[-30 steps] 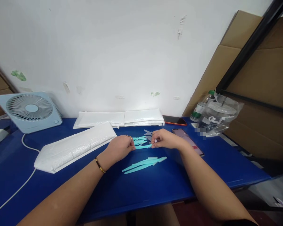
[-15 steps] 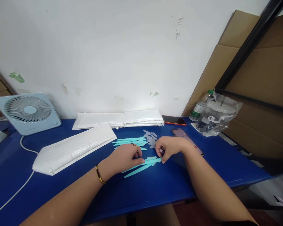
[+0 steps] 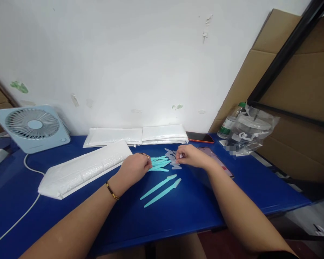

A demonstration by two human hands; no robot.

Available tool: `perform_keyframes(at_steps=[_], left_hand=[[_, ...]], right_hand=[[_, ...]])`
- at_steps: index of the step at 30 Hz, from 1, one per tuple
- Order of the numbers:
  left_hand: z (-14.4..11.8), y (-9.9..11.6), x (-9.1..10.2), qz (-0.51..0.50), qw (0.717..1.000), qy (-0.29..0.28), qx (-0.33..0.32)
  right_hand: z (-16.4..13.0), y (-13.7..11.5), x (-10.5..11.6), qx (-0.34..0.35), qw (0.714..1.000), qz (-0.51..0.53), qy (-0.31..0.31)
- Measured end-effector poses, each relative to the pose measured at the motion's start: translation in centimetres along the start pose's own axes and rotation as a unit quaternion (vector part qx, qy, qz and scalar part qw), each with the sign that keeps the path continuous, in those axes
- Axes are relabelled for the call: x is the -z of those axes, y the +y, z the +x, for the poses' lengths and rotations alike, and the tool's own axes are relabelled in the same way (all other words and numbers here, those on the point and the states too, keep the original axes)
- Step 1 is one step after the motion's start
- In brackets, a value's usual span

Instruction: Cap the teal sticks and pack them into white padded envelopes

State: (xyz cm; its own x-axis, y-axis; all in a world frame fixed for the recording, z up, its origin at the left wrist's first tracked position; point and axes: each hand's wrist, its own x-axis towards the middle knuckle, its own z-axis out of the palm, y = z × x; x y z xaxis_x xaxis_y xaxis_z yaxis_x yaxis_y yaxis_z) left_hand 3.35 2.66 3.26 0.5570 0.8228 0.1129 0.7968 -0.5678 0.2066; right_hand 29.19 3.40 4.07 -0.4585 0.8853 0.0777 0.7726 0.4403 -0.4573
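On the blue worktop (image 3: 70, 216), the left hand (image 3: 133, 167) rests curled on the pile of teal razors (image 3: 158, 163); the right hand (image 3: 190, 156) pinches a small clear cap (image 3: 181, 156). Two razors (image 3: 162, 189) lie loose nearby, and a careless brush could knock them off.

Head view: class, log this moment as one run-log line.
left hand: on teal razor pile | right hand: at clear caps | two capped razors: apart, nearer on blue table

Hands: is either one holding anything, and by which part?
Right hand pinches a small clear cap at its fingertips. Left hand rests on the teal razors; grip unclear.
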Motion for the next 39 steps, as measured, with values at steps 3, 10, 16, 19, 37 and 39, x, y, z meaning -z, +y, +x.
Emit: perform_keyframes(at_steps=[3,10,16,19,37,39], left_hand=[[-0.1,-0.2,0.3,-0.005,1.000,0.014,0.028],[-1.5,2.4,-0.4,-0.077,0.994,-0.065,-0.034],[-1.2,2.1,-1.1,-0.060,0.995,-0.075,-0.027],[-0.6,1.1,-0.3,-0.043,0.998,-0.043,-0.009],[-2.1,3.2,-0.7,-0.078,0.993,-0.073,-0.044],[-1.7,2.4,-0.2,-0.085,0.995,-0.048,-0.024]], right_hand=[[0.0,0.1,0.1,-0.025,0.999,0.009,0.025],[-0.2,-2.2,-1.0,0.103,0.983,0.014,-0.148],[0.1,-2.7,-1.5,0.098,0.983,0.008,-0.156],[0.1,-1.9,-1.0,0.085,0.992,0.017,-0.092],[-1.0,-2.4,0.7,0.047,0.977,0.122,-0.167],[-0.9,-2.5,0.1,0.029,0.969,0.182,-0.164]])
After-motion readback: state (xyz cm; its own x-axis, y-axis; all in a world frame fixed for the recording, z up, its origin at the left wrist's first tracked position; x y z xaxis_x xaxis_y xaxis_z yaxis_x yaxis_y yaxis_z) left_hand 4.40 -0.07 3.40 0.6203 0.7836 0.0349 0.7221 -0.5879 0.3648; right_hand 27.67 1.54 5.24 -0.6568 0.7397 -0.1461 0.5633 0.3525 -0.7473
